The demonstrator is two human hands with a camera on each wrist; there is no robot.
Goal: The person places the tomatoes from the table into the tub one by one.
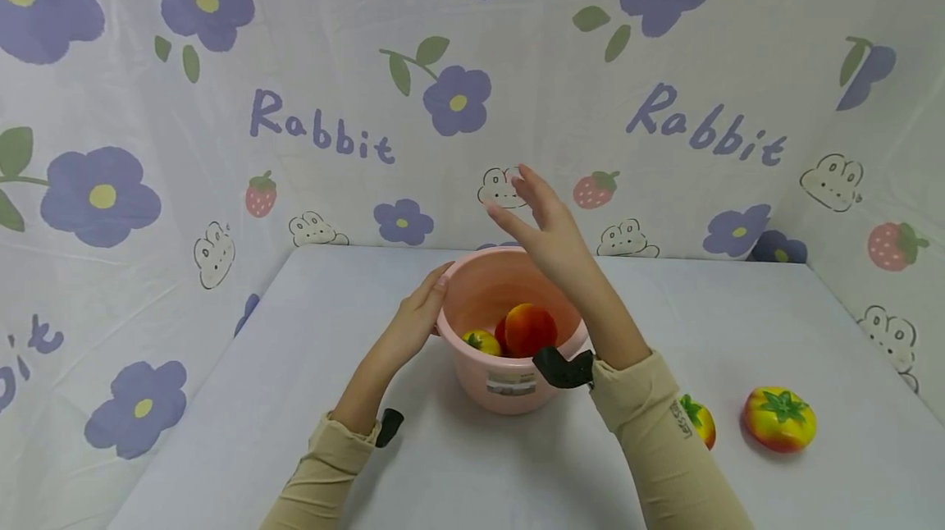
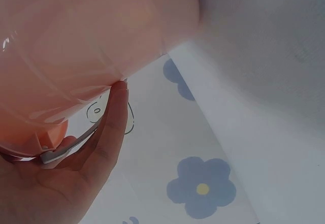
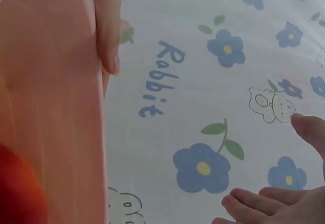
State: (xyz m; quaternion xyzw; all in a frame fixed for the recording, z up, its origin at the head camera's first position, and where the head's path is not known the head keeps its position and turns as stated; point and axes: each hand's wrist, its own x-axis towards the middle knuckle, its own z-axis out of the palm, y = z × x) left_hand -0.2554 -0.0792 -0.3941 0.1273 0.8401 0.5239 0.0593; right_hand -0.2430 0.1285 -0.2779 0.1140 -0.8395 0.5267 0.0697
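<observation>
A pink plastic bucket [image 1: 472, 378] stands upright at the middle of the table. My left hand [image 1: 413, 318] grips its left rim, the thumb along the edge and the other fingers against the outer wall, by the handle [image 2: 76, 144]. My right hand [image 1: 550, 239] is raised over the bucket's right side, fingers spread and holding nothing; in the right wrist view the hand [image 3: 274, 203] appears past the rim. Inside the bucket lie a red-orange peach-like fruit [image 1: 530, 331], a yellow fruit with a green top [image 1: 482, 341] and another red one partly hidden between them.
On the white table [image 1: 517, 472], to the right, sits a yellow-red tomato-like fruit [image 1: 780, 419] with green leaves. A similar fruit [image 1: 697, 422] is partly covered by the right sleeve. A flower-printed cloth [image 1: 546, 46] hangs behind and at both sides.
</observation>
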